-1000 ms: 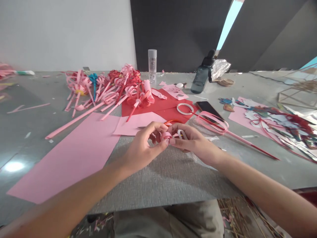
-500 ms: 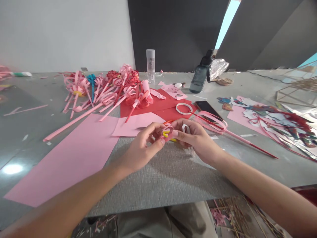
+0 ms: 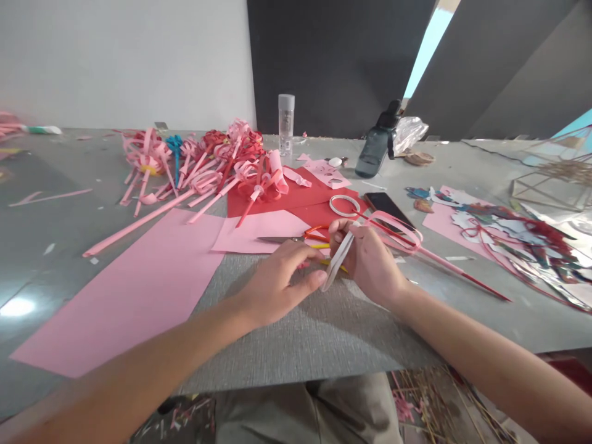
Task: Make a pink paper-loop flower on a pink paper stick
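A looped white strip point(image 3: 340, 259) hangs from my right hand point(image 3: 370, 256), whose fingers are closed on its upper end. My left hand point(image 3: 277, 280) is beside the strip's lower end, thumb and fingers apart; a bit of pink shows behind its fingertips. Just beyond the hands lie scissors with orange handles point(image 3: 315, 233), their blades on a pink sheet point(image 3: 250, 231). Something yellow and thin shows by the scissors, partly behind my hands. To the right of my right hand rests a pink paper loop shape on a red-tipped stick point(image 3: 439, 256).
Pink and red paper flowers point(image 3: 208, 163) are piled at the back left, near a large pink sheet point(image 3: 134, 290). Behind are a roll of white tape point(image 3: 345, 205), a phone point(image 3: 388, 209), a clear bottle point(image 3: 286, 126) and a dark bottle point(image 3: 372, 151). Cut-outs point(image 3: 504, 225) lie right.
My hands have moved apart slightly. The small pink ring is no longer seen between my fingertips. The white loop has swung into view below my right hand, and the scissors show more fully.
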### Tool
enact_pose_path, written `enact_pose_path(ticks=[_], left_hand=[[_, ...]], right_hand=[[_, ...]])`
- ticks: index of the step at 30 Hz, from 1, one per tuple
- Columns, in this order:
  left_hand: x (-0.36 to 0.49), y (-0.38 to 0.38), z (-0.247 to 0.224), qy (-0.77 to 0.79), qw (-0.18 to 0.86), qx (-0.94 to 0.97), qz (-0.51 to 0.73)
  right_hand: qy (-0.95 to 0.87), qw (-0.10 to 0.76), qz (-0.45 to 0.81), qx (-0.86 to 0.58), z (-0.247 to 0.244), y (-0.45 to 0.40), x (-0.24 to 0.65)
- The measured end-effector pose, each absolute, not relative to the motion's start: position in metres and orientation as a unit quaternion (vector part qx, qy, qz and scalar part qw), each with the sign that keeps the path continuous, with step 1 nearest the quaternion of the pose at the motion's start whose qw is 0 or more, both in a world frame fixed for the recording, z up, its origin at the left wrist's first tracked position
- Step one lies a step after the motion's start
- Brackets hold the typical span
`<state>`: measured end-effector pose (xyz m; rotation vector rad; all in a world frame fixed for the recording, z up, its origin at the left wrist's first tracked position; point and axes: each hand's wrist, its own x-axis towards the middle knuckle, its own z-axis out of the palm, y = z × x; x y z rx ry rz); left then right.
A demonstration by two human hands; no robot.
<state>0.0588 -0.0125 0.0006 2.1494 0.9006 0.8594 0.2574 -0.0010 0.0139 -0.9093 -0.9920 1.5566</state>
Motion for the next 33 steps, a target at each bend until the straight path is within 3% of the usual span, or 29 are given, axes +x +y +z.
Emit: enact_pose_path(ticks=[8,14,21,33], left_hand=[[0.058,-0.009,0.005,0.362,0.303,0.799,0.372],[0.056,-0.016,0.014,0.379,0.367,0.765,0.369],[0.059,-0.008,0.016,0.376,0.428,0.739,0.361],[0.047,0.023,0.004,0.353,0.47,0.732,0.345]], right_hand=[[-0.54,0.484,0.579,-0.372,0.013,-0.006,0.259],[-0.54,0.472,0.591,-0.369,0.013,-0.004,0.259],[-0.459,0.518,0.613,-0.381,0.012,-0.005,0.257],[-0.443,0.606,0.535,-0.387,0.01,0.008,0.261]])
